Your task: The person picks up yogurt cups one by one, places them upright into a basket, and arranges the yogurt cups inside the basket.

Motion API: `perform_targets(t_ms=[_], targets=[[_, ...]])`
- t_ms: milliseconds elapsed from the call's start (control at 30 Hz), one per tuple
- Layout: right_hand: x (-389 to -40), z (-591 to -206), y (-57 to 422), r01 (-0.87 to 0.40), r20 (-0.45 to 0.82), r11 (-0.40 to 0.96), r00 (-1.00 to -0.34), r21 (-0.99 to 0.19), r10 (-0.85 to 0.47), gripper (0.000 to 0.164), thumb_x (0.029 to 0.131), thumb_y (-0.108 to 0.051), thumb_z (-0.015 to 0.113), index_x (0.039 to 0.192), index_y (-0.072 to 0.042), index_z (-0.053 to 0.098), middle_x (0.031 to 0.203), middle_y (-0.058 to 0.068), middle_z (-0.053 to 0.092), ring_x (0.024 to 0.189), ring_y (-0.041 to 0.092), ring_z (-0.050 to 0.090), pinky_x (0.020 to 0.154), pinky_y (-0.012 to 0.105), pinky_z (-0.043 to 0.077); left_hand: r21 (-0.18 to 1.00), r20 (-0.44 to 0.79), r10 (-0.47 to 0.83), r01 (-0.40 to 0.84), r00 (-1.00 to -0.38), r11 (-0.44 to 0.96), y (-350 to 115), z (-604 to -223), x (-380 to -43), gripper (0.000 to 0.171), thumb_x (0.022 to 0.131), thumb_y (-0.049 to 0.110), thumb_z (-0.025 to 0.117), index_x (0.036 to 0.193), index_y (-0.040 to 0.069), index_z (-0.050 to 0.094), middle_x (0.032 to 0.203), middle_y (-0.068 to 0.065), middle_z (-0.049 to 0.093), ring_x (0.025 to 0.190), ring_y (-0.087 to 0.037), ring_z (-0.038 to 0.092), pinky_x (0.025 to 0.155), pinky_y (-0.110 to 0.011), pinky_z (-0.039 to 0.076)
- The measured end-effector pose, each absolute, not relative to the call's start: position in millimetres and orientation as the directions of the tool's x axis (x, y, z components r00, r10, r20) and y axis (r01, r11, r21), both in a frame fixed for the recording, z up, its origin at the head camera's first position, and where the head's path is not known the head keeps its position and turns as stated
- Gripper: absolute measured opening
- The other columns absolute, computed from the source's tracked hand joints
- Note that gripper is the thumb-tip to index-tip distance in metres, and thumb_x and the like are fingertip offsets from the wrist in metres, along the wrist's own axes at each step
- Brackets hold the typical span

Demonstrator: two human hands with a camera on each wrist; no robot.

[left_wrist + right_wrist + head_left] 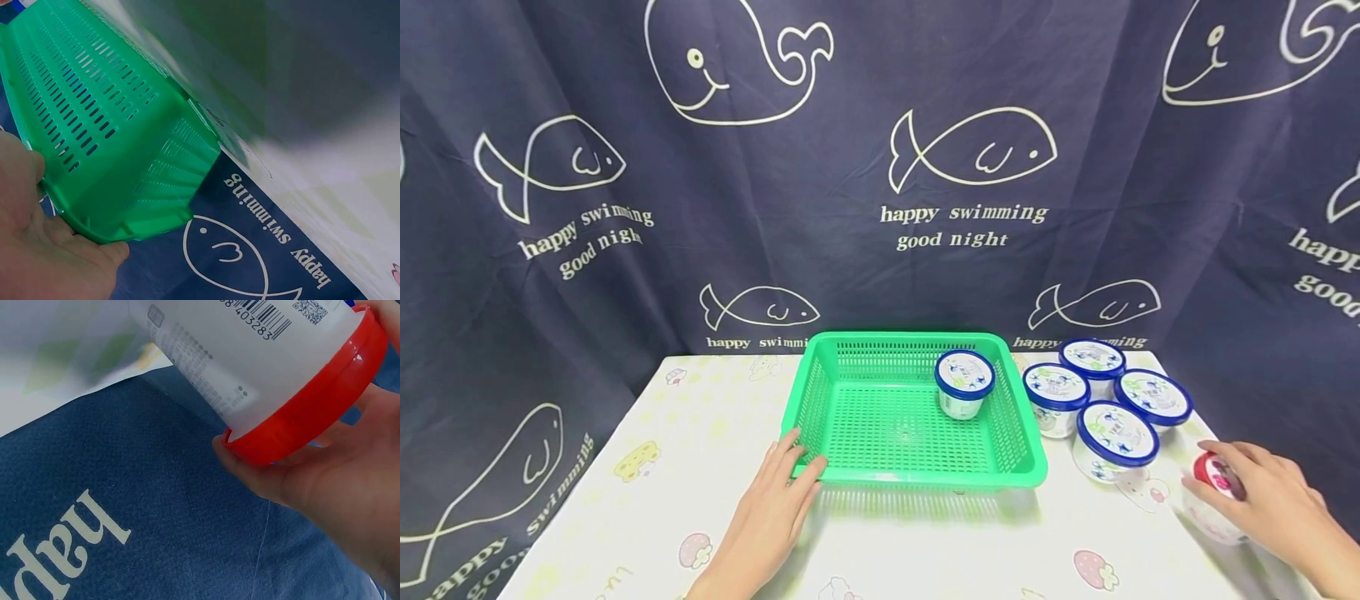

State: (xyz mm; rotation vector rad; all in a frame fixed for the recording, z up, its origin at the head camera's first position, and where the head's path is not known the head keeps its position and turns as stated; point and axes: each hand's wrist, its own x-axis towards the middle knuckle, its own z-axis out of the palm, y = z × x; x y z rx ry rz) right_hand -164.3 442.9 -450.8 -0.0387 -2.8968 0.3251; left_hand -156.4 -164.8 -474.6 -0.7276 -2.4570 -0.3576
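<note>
My right hand grips a white tub with a red lid at the right side of the table. Seen from the right wrist, fingers and thumb span the red lid, and a barcode is printed on the tub's white side. My left hand holds the near left corner of a green plastic basket, its fingertips on the rim. In the left wrist view, fingers wrap that rim corner. Inside the basket, at its right, stands one white tub with a blue lid.
Several blue-lidded tubs stand grouped right of the basket, between it and my right hand. A patterned white tablecloth covers the table. Behind it hangs a dark blue curtain with fish drawings.
</note>
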Motion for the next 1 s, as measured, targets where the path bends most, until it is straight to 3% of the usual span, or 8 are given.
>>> perform_targets(t_ms=[333,600,800,1000], targets=[[-160.8,-452.3,448.9,-0.023,0.291,0.977,-0.956,-0.211,0.041,0.074,0.077,-0.053,0.080,0.119,0.004,0.060,0.115,0.038,0.053,0.099,0.062,0.041,0.064,0.084,0.036,0.110,0.572,0.419,0.572,-0.705,0.813,-163.0,-475.3,-156.4,0.030,0.106,0.028,0.046,0.129,0.016,0.062,0.129,-0.016,0.057,0.144,-0.035,0.034,0.112,-0.056,0.035],[-159.2,-453.4,449.3,-0.050,0.290,0.977,-0.957,-0.205,0.012,0.072,0.076,-0.051,0.081,0.116,0.006,0.061,0.113,0.040,0.054,0.094,0.063,0.044,0.070,0.083,0.035,0.113,0.571,0.414,0.567,-0.709,0.816,-164.1,-474.4,-154.3,0.029,0.105,0.026,0.049,0.128,0.015,0.062,0.129,-0.016,0.057,0.144,-0.035,0.035,0.112,-0.057,0.036],[-156.5,-449.4,433.3,-0.043,0.227,0.983,-0.974,-0.179,-0.001,0.072,0.078,-0.055,0.079,0.117,0.004,0.061,0.111,0.040,0.053,0.095,0.060,0.043,0.067,0.082,0.038,0.122,0.561,0.412,0.564,-0.718,0.817,-164.9,-475.0,-154.6,0.033,0.107,0.029,0.043,0.129,0.014,0.062,0.130,-0.018,0.057,0.144,-0.036,0.033,0.112,-0.057,0.035],[-153.3,-441.2,415.1,-0.090,0.266,0.989,-0.962,-0.120,-0.056,0.069,0.075,-0.056,0.080,0.111,0.001,0.066,0.109,0.037,0.057,0.096,0.059,0.046,0.067,0.080,0.041,0.112,0.561,0.417,0.565,-0.715,0.818,-165.4,-474.8,-155.1,0.036,0.108,0.031,0.038,0.129,0.014,0.061,0.130,-0.018,0.057,0.144,-0.036,0.033,0.112,-0.057,0.036]])
